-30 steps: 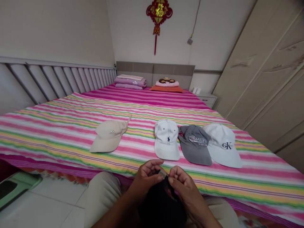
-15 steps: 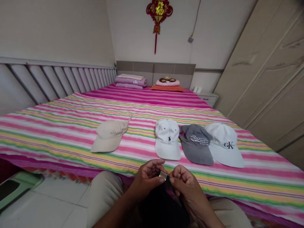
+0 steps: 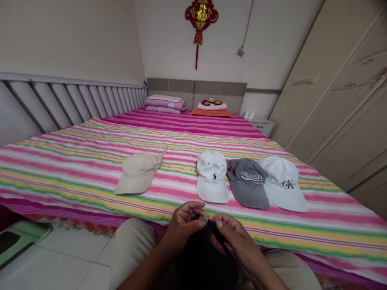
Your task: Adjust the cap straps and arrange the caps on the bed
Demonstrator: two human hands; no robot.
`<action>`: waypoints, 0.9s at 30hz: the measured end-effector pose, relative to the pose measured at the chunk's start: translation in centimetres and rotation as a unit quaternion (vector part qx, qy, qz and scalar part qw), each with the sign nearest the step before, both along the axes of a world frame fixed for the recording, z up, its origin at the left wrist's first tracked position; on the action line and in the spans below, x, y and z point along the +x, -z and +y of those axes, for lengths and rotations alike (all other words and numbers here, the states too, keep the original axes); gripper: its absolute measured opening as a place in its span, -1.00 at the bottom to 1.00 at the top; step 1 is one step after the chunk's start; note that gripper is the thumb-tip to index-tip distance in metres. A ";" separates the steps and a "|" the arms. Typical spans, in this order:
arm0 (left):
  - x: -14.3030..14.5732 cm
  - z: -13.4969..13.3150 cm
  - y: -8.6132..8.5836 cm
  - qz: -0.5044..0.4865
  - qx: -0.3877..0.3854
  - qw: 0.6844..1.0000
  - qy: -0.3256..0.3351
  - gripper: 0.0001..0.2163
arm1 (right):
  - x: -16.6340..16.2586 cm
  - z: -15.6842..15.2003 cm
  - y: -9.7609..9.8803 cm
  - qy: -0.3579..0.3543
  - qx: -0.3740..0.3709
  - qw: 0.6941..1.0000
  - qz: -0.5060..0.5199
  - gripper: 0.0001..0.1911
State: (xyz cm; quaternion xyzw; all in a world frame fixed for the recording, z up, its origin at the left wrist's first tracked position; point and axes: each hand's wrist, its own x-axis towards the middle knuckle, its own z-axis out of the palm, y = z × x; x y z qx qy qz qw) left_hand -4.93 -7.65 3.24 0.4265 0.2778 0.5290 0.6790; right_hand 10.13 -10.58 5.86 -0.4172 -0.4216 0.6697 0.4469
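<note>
A black cap (image 3: 205, 264) is held low over my lap, its strap side turned up. My left hand (image 3: 185, 223) pinches the small metal buckle (image 3: 204, 220) between thumb and fingers. My right hand (image 3: 234, 235) is closed on the dark strap (image 3: 214, 230) just right of the buckle; its fingertips partly cover it. How the strap passes through the buckle is too small and dark to make out. Just beyond my hands lie a white cap (image 3: 212, 177), a grey cap (image 3: 249, 183) and a white CK cap (image 3: 284, 183), the last two touching.
A beige visor-like cap (image 3: 137, 173) lies to the left on the striped bedsheet (image 3: 75, 161). Folded purple bedding (image 3: 166, 104) and an orange cushion (image 3: 211, 112) sit by the headboard. A green stool (image 3: 27, 237) stands on the floor at left, a wardrobe (image 3: 341, 100) at right.
Both hands have shifted slightly left in view, with the camera's small movement. The buckle is tilted differently, and more of the dark strap shows between it and my right hand.
</note>
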 end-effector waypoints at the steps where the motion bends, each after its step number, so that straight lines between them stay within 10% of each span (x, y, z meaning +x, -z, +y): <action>1: 0.0 0.0 0.0 -0.004 -0.001 1.000 -0.001 -0.66 | 0.1 0.0 0.1 -0.014 0.008 1.000 -0.025 -0.66; 27: -0.5 -0.4 -0.1 0.114 0.068 0.991 0.029 -0.67 | -0.2 0.0 0.9 -0.022 0.015 0.999 -0.047 -0.61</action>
